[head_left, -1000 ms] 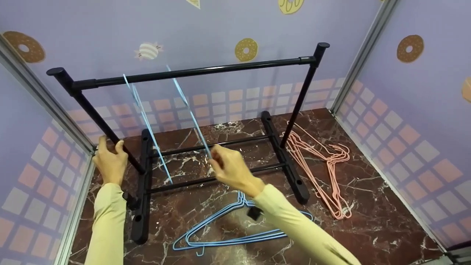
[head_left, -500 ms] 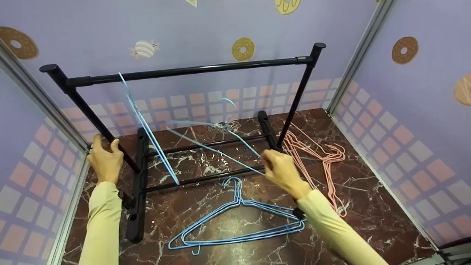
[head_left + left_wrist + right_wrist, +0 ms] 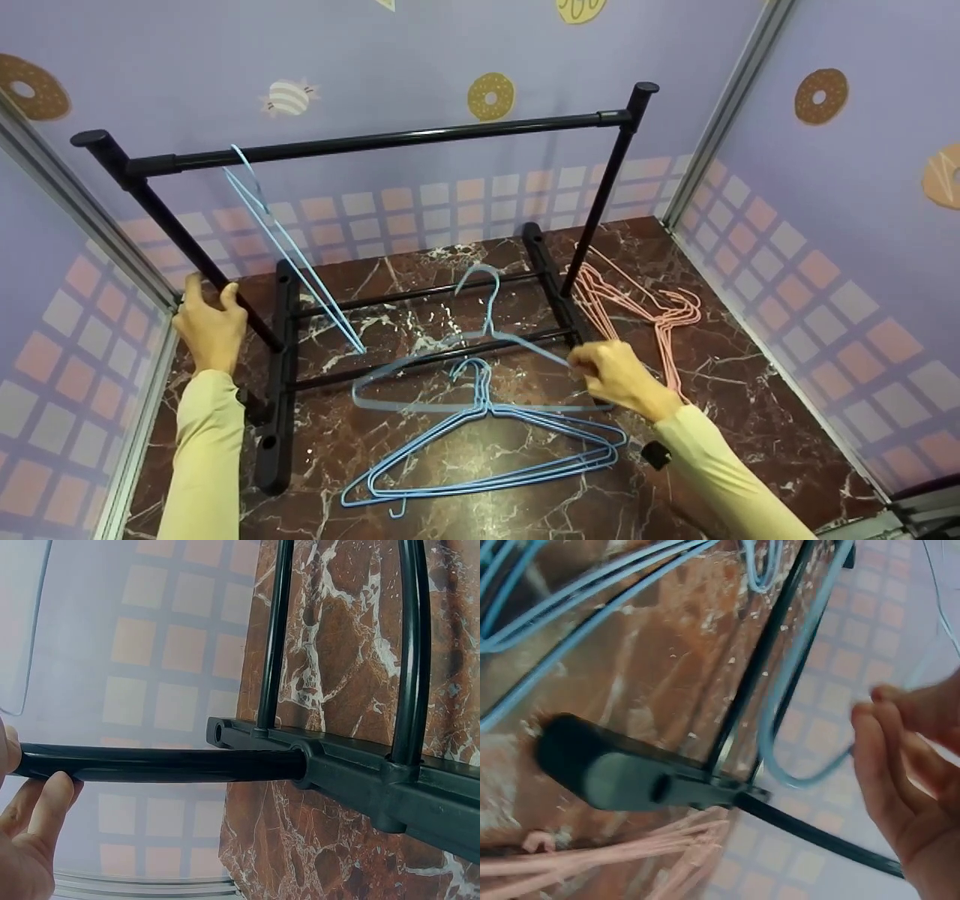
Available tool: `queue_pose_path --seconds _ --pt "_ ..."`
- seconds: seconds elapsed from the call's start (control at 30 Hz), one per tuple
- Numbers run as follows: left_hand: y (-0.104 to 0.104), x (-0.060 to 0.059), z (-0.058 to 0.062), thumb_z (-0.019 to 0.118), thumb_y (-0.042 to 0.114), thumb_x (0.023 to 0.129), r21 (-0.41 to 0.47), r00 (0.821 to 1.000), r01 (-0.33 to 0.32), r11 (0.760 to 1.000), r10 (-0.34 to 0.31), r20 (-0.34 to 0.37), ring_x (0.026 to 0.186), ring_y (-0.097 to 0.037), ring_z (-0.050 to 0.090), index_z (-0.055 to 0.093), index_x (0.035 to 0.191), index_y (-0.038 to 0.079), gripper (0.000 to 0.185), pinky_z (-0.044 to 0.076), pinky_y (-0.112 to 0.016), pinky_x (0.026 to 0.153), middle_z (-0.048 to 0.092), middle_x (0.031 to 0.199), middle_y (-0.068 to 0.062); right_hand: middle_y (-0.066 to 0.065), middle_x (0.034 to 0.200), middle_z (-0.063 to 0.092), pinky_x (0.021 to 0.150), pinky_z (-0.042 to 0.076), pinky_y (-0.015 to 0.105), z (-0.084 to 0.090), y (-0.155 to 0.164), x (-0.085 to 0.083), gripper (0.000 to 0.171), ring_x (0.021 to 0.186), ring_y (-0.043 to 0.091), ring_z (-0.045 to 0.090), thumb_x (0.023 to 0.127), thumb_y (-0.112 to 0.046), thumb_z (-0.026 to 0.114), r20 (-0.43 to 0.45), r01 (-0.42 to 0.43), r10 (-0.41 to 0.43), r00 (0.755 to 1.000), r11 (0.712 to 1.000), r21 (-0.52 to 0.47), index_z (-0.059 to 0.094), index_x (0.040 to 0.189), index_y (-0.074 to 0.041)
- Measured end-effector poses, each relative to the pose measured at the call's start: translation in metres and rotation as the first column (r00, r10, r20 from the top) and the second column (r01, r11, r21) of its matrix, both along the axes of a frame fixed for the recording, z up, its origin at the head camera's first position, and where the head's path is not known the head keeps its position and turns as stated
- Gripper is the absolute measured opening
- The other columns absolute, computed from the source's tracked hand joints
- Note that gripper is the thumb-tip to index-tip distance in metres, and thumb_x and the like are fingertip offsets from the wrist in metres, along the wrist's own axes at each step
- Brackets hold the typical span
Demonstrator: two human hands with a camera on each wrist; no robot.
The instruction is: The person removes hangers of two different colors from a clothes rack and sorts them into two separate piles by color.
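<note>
My right hand [image 3: 626,379] pinches one end of a light blue wire clothes hanger [image 3: 491,300]. The hanger is spread out over the black rack's lower rods, its hook up; its motion blurs it. In the right wrist view its rounded corner [image 3: 769,727] reaches to my fingertips. My left hand [image 3: 212,326] grips the left post [image 3: 157,763] of the clothes rack, thumb on one side and fingers on the other. From the left part of the rack's top bar [image 3: 412,137] hangs another blue hanger [image 3: 315,277], seen nearly edge-on.
Several blue hangers [image 3: 427,441] lie stacked on the brown marbled surface in front of the rack. A bunch of pink hangers [image 3: 664,330] lies beyond the rack's right foot [image 3: 551,281]. Patterned purple panels [image 3: 420,45] stand behind and at both sides.
The right hand has drawn its hanger off the top bar, then right and toward the front, turning it from edge-on to broadside. The left hand has stayed on the post; the hanging hanger has swung.
</note>
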State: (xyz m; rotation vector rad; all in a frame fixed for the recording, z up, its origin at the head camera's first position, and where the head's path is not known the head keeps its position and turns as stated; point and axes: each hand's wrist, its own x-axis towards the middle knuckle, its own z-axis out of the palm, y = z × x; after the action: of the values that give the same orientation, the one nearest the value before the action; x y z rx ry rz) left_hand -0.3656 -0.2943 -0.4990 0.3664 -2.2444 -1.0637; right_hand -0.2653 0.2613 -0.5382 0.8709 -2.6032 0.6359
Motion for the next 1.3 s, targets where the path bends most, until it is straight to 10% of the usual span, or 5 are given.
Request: queue_pose_path --seconds 0.33,0.8,1.3 --pt "-0.001 -0.001 0.0 0.062 0.022 0.098 -0.009 1.0 0.003 1.0 -0.003 -0.023 0.108 -0.065 0.051 0.058 0.127 0.003 0.035 0.034 -0.064 0.103 0.067 0.117 -0.033 0.005 0.072 0.071 0.057 0.047 0.02 -0.029 0.007 0.018 0.027 0.06 0.001 0.049 0.069 0.012 0.059 0.378 -0.122 0.093 0.921 0.991 0.055 0.074 0.081 -0.006" --pt "0.0 -0.001 0.001 0.063 0.024 0.098 -0.003 1.0 0.002 1.0 -0.002 -0.016 0.112 -0.062 0.052 0.059 0.128 0.006 0.035 0.034 -0.062 0.105 0.067 0.122 -0.03 -0.004 0.062 0.06 0.055 0.043 0.02 -0.061 0.006 0.022 0.023 0.058 0.001 0.046 0.067 0.011 0.058 0.408 -0.122 0.08 0.909 0.989 0.078 0.063 0.07 -0.011" --pt "0.0 -0.003 -0.002 0.064 0.021 0.097 0.004 0.999 0.0 1.0 0.0 -0.046 0.11 -0.063 0.052 0.059 0.124 0.003 0.032 0.034 -0.062 0.103 0.068 0.12 -0.03 -0.004 0.061 0.064 0.052 0.043 0.02 -0.08 0.004 0.033 0.015 0.056 0.001 0.048 0.07 0.005 0.068 0.289 -0.074 0.054 0.956 0.995 0.059 0.069 0.072 -0.01"
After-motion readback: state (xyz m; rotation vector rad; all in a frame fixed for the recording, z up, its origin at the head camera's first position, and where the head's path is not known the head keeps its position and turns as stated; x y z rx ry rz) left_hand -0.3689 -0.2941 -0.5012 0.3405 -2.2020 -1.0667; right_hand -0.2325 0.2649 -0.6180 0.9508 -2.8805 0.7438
